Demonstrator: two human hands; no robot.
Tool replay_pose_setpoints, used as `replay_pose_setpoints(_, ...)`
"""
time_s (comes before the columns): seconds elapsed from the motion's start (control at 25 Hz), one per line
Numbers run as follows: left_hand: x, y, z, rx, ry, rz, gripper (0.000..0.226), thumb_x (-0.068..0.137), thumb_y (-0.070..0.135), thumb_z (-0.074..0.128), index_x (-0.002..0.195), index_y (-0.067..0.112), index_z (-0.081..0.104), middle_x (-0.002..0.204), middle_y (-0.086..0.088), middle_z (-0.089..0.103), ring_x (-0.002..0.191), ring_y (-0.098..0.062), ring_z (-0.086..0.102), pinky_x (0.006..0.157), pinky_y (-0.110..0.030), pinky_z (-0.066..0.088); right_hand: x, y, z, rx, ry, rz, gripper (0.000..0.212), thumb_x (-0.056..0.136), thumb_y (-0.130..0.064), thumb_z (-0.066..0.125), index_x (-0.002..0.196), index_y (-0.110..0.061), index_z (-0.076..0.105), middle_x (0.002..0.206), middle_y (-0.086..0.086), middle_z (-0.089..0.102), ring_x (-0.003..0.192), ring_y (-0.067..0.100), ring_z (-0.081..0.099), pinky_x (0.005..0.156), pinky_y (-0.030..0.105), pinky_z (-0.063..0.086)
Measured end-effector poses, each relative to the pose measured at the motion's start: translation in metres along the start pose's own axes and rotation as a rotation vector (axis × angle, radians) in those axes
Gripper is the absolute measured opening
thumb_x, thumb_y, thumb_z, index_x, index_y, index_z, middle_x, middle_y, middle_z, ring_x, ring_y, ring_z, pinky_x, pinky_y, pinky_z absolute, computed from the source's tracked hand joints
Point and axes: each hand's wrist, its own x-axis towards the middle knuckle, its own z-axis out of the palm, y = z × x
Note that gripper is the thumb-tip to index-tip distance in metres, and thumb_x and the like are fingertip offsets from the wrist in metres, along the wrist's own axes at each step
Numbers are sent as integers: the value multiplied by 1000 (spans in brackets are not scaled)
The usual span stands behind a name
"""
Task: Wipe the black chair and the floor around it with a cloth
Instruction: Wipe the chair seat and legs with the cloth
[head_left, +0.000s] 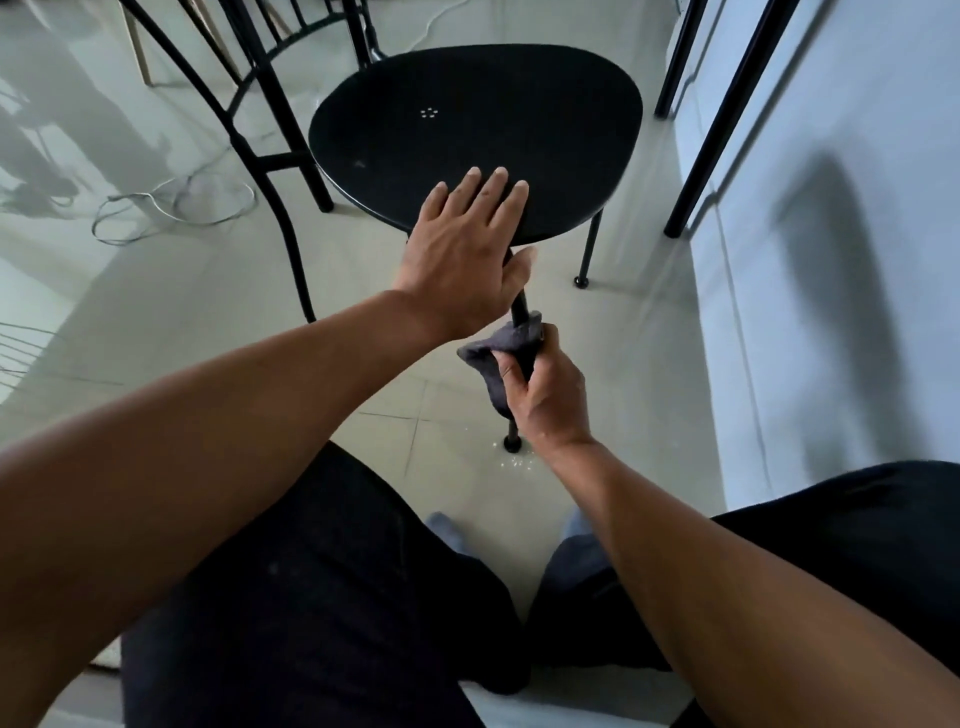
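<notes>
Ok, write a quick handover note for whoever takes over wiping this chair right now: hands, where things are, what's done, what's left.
Left hand: flat on the near edge of the black chair seat, fingers straight, steadying it.
Right hand: grips the grey cloth, wrapped round the chair's front leg about halfway down.
Done: cannot tell from this view; a pale smudge shows on the seat's left side.
Left: the lower part of this leg to its foot, the other legs, then the tiled floor, including the white specks beside the foot. Loose cable lies on the floor to the left.
</notes>
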Motion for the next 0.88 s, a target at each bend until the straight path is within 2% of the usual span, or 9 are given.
replay_pose_setpoints(0.16, -1, 8, 12, -34, 167, -59, 62, 95, 43, 43, 149, 12, 48, 155, -12, 46, 145, -34, 40, 119, -50, 28, -11, 38, 20, -36, -80, 35, 30, 94, -33, 68, 107, -7, 61, 93, 13, 73, 88, 38, 68, 68, 35, 48)
replay_pose_setpoints(0.28, 0, 9, 17, -43, 208, -80, 61, 94, 42, 45, 148, 13, 50, 154, -10, 48, 145, -31, 41, 119, -48, 28, -22, 69, 42, 1, -173, 167, 29, 95, -35, 66, 113, -13, 62, 97, 9, 75, 93, 36, 70, 74, 38, 55)
replay_pose_setpoints(0.4, 2, 10, 16, -56, 232, -94, 62, 92, 41, 47, 147, 13, 52, 153, -8, 49, 145, -30, 41, 119, -48, 27, -26, 90, 58, 10, -164, 216, 28, 94, -37, 66, 112, -17, 62, 94, 5, 75, 91, 33, 70, 74, 38, 56)
replay_pose_setpoints(0.52, 3, 11, 17, -60, 219, -115, 62, 91, 42, 48, 147, 15, 52, 154, -6, 48, 146, -28, 40, 119, -47, 28, -31, 121, 76, -26, -297, 320, 26, 93, -37, 64, 114, -22, 62, 94, 4, 76, 92, 33, 71, 76, 41, 57)
replay_pose_setpoints(0.68, 3, 9, 20, -78, 234, -113, 61, 92, 42, 49, 147, 15, 52, 154, -5, 49, 145, -27, 40, 117, -49, 30, -32, 149, 94, -13, -402, 462, 15, 92, -27, 65, 106, -30, 70, 102, -10, 77, 101, 18, 72, 84, 25, 54)
replay_pose_setpoints(0.88, 4, 8, 24, -98, 257, -120, 61, 91, 42, 51, 146, 15, 54, 153, -5, 50, 145, -26, 42, 116, -49, 30, -25, 164, 104, -11, -510, 520, 22, 88, -30, 66, 108, -37, 71, 97, -26, 75, 94, 2, 71, 86, 29, 58)
